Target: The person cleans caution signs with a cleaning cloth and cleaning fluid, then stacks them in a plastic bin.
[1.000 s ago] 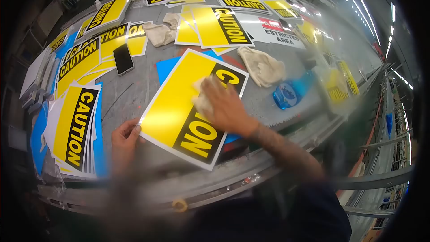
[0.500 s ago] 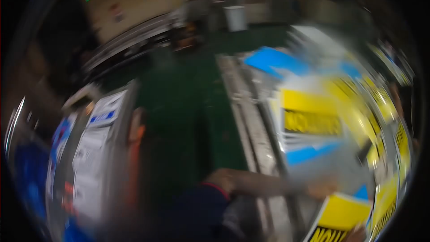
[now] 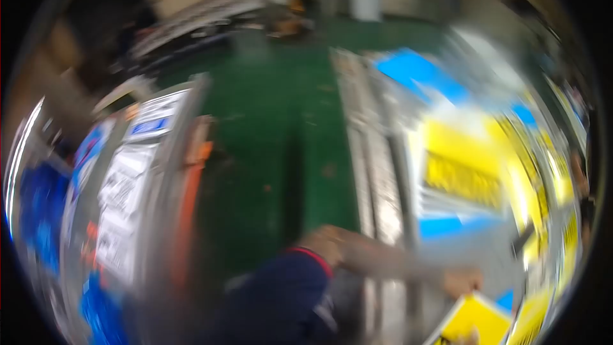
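Note:
My left hand (image 3: 463, 282) reaches across to the right, its fingers closed at the top edge of a yellow caution sign (image 3: 476, 319) with a white border. The lower part of that sign is cut off by the frame. Part of my right hand (image 3: 474, 337) shows over the sign's face at the bottom edge, thumb over the sheet; the rest is out of view. Just beyond lies a stack of yellow-and-black caution signs (image 3: 460, 153), blurred, on a grey table (image 3: 472, 249). A blue sheet (image 3: 450, 226) sticks out beneath that stack.
More yellow signs (image 3: 533, 316) lie along the right side. Another blue sheet (image 3: 408, 70) sits at the table's far end. A metal rail (image 3: 383, 198) edges the table. Across the green floor (image 3: 274, 153), a left-hand bench carries white printed sheets (image 3: 124, 182). A white bin (image 3: 365, 2) stands far back.
The view has tilted down and shifted left, so the scene sits differently in frame. The held sign and my right hand are now lower, with the sign's lettering mostly cut off.

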